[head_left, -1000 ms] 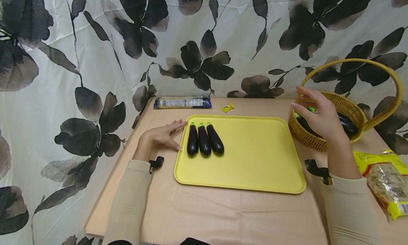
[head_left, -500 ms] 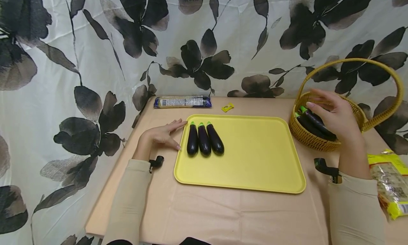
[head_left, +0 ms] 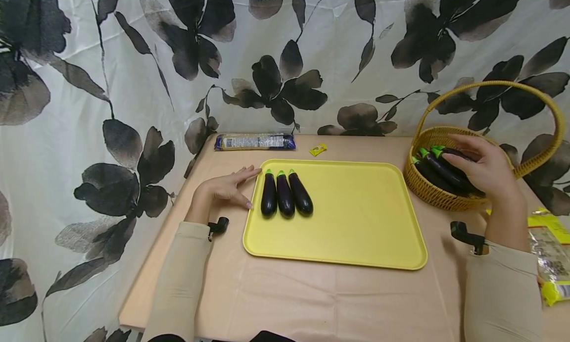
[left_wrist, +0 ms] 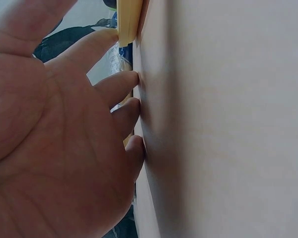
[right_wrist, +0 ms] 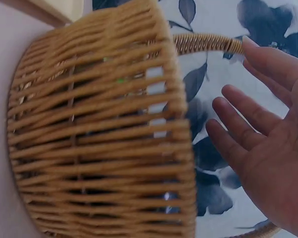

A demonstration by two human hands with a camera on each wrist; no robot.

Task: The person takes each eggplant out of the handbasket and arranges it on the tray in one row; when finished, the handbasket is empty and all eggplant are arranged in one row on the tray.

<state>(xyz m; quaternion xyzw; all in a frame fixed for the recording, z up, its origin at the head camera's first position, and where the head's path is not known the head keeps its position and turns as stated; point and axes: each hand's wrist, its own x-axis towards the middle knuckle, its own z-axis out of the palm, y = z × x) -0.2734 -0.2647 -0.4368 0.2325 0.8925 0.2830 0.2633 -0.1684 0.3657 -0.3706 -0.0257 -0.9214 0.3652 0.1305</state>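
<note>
Loosely spread and gripping nothing, the right hand [head_left: 483, 166] is above a round, honey-brown woven wicker basket [head_left: 429, 197] at the right of the frame. In the right wrist view its fingers are slightly bent, with gaps between them, just beyond the basket's rim. Inside the basket, partly covered by this hand in the head view, lie glossy dark-purple eggplants with bright green caps [head_left: 444, 170]; three can be made out, side by side. A tall arched wicker handle [head_left: 503, 83] rises over them.

At left of centre, the left hand [head_left: 227, 189] has its fingers spread wide, thumb and index fingertip touching the left edge of a rectangular, round-cornered yellow tray [head_left: 356, 213]. Its other fingertips rest on the bench [head_left: 347, 300], which has a smooth, pale peach surface. Three more dark-purple eggplants [head_left: 285, 196] lie in a row in the tray's upper left, caps toward the top.

Beyond the tray lie a long blue-and-clear packet [head_left: 254, 143] and a tiny yellow wrapper [head_left: 318, 150]. A yellow-and-clear plastic bag [head_left: 549, 255] sits at the right edge, partly hidden by a beige sleeve [head_left: 503, 292]. White cloth printed with dark flowers [head_left: 338, 50] fills the background.
</note>
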